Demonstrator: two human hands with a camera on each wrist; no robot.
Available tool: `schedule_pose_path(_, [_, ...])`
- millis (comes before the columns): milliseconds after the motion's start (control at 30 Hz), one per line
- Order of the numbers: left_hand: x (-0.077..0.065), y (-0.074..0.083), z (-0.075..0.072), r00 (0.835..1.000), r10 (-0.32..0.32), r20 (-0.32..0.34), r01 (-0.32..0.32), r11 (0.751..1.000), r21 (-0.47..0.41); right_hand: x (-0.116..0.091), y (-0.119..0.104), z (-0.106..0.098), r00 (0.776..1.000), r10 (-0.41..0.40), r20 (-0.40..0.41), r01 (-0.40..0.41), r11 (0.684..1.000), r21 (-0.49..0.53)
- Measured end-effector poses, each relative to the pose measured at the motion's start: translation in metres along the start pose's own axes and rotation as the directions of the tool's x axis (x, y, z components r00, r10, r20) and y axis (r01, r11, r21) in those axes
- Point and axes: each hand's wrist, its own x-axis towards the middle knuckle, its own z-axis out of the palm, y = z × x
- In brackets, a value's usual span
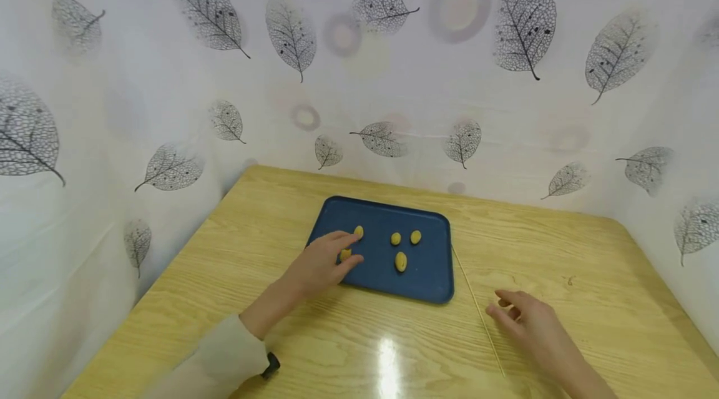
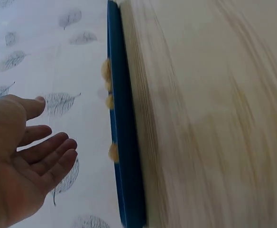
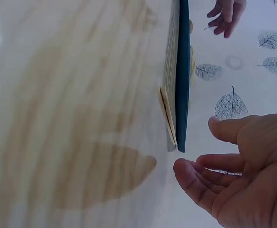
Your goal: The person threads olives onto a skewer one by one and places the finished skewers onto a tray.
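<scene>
A dark blue tray (image 1: 371, 280) lies on the table with several small yellow-brown oval pieces on it; their exact kind is unclear. My left hand (image 1: 322, 261) hovers above the tray's left side, fingers spread and holding nothing. Behind its fingers sit one oval piece (image 1: 359, 232) and another, partly hidden piece (image 1: 345, 255). Farther right on the tray is a larger oval piece (image 1: 401, 261), with two smaller ones behind it. Beside the tray's right edge lie thin light wooden sticks (image 3: 167, 114), seen as a pair in the right wrist view. My right hand (image 1: 530, 327), loosely bent, hangs just right of them, holding nothing.
The wooden table (image 1: 562, 249) extends around the tray on all sides. A white curtain (image 1: 393, 93) with a leaf print hangs behind the table and along its sides. A small dark mark (image 1: 570, 281) shows on the tabletop at the right.
</scene>
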Motion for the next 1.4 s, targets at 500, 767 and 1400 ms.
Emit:
schedule_pose_path(500, [0.031,0.023,0.038,0.964,-0.252,0.09,0.267,0.924,-0.275,-0.009,-0.007,0.004,0.978,0.198,0.064,-0.2,0.979,0.026])
schedule_pose_path(767, [0.042,0.019,0.05,0.943,-0.311,0.117,0.332,0.889,-0.315,-0.013,-0.01,0.011,0.955,0.279,0.101,-0.289,0.95,0.115])
schedule_pose_path(1400, [0.055,0.022,0.065,0.905,-0.4,0.147,0.426,0.851,-0.308,-0.013,-0.017,0.015,0.93,0.324,0.171,-0.348,0.927,0.14])
